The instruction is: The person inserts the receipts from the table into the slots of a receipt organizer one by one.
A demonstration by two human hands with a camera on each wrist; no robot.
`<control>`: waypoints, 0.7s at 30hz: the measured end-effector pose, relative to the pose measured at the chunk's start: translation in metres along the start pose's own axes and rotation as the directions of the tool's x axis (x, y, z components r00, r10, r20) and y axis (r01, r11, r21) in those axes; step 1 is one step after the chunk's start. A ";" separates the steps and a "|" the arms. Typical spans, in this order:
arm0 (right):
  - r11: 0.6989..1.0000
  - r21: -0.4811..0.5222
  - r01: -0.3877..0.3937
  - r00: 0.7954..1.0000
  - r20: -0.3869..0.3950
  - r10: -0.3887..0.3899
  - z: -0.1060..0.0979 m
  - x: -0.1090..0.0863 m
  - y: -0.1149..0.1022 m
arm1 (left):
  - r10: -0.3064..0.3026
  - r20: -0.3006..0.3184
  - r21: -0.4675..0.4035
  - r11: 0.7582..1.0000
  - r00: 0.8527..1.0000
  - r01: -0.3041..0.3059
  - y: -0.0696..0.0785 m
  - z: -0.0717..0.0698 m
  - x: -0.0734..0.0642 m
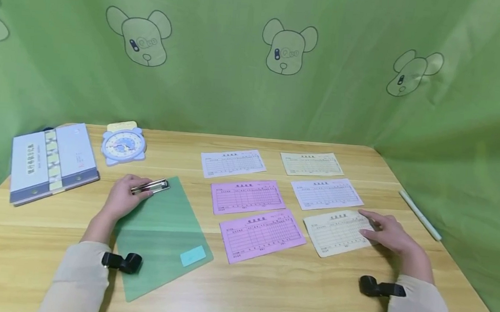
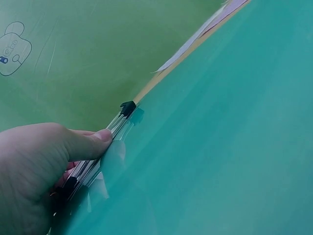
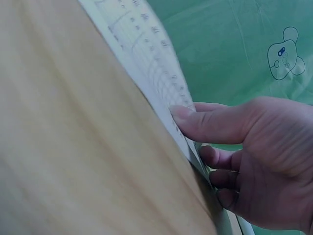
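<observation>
A green curtain [image 1: 219,95] hangs behind the wooden tabletop [image 1: 265,299]; the green clipboard [image 1: 165,227] lies flat on the left, clip end away from the person, probably so the sheet area faces them; the blue ledger [image 1: 33,163] sits farther left, seemingly to leave working room; the near cream slip [image 1: 334,233] lies on the right, its right edge pinched by the right hand [image 1: 389,233], thumb on its face, a hold that seems to suit thin paper; two pink slips [image 1: 262,235], two pale blue slips [image 1: 327,194] and a far cream slip [image 1: 312,164] lie spread out, perhaps for easy picking; the clock [image 1: 123,144] rests near the ledger; a white rod [image 1: 419,214] lies along the right edge; the metal clip [image 1: 159,185] is grasped by the left hand [image 1: 125,197], likely to steady the board.
</observation>
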State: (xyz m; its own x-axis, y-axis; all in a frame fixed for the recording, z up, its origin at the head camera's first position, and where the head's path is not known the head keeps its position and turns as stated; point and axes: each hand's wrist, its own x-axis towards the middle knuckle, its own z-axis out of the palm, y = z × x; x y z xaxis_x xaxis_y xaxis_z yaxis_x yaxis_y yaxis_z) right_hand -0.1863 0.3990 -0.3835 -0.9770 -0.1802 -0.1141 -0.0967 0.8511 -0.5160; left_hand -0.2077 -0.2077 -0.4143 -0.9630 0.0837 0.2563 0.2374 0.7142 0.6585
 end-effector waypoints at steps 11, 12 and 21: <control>0.994 0.108 0.012 0.997 -0.077 -0.004 0.000 -0.001 -0.003 | -0.006 0.001 0.021 1.000 1.000 0.006 0.001 0.000 -0.001; 0.991 0.131 0.026 0.997 -0.076 -0.016 0.000 -0.001 -0.002 | -0.006 0.000 0.022 1.000 1.000 0.006 0.001 0.000 -0.001; 0.963 0.268 0.022 0.989 -0.146 0.018 -0.003 -0.008 0.010 | 0.020 -0.016 0.047 0.999 1.000 -0.019 0.003 0.000 -0.001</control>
State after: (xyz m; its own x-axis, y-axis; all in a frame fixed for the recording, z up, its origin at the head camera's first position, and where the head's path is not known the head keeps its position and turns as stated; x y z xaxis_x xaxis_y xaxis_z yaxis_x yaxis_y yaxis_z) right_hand -0.1797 0.4100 -0.3852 -0.9959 -0.0904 0.0021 -0.0636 0.6837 -0.7270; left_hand -0.2062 -0.2058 -0.4124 -0.9559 0.0873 0.2805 0.2498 0.7441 0.6196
